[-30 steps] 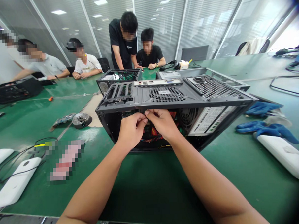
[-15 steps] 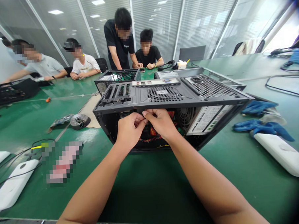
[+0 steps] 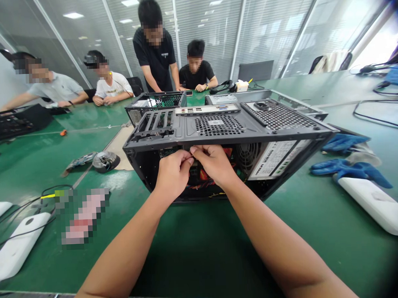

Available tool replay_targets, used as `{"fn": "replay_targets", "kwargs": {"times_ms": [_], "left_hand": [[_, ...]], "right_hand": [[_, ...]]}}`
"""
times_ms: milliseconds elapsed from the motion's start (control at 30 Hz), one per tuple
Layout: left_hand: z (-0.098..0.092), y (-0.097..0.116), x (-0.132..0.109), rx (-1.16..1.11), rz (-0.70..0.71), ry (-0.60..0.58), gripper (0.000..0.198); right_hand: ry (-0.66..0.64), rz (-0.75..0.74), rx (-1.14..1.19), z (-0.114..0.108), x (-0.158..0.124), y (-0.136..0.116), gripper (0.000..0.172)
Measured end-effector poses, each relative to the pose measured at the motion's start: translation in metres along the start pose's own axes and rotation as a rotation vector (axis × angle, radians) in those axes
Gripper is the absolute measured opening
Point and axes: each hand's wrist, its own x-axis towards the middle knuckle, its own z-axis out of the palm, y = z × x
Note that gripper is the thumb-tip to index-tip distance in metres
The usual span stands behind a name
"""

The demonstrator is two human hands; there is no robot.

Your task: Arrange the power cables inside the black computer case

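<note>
A black computer case [image 3: 185,134] lies on the green table, its open side facing me and its perforated rear panel on top. My left hand [image 3: 174,167] reaches into the opening, thumb and fingers pinched together. Right beside it, my right hand [image 3: 214,161] is also closed in a pinch, fingertips meeting the left ones just under the case's upper edge. What the fingertips hold is hidden or too small to name. Behind my right hand show red and coloured cables [image 3: 205,183], a fan grille [image 3: 248,155] and the labelled power supply [image 3: 268,161].
Blue gloves [image 3: 351,171] and a white power bank-like block [image 3: 376,205] lie to the right. On the left are another white block [image 3: 21,247] with cables, and a round cooler-like part [image 3: 106,161]. More cases [image 3: 157,100] stand behind; several people sit or stand across the table.
My hands stay almost in place, the left fingers shifting slightly in their pinch. Across the table, the standing person has straightened and moved a little left.
</note>
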Motion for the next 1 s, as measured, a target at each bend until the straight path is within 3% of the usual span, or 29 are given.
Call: {"fn": "replay_targets", "kwargs": {"times_ms": [700,1000], "left_hand": [[-0.0002,0.0029,0.0002,-0.063,-0.029,0.060,0.007],[-0.0013,0.0029,0.0006,-0.065,-0.048,-0.002,0.012]], "right_hand": [[-0.011,-0.024,0.003,0.0008,0.0005,-0.0051,0.033],[-0.017,-0.018,0.001,0.0002,0.0006,-0.0024,0.030]]}}
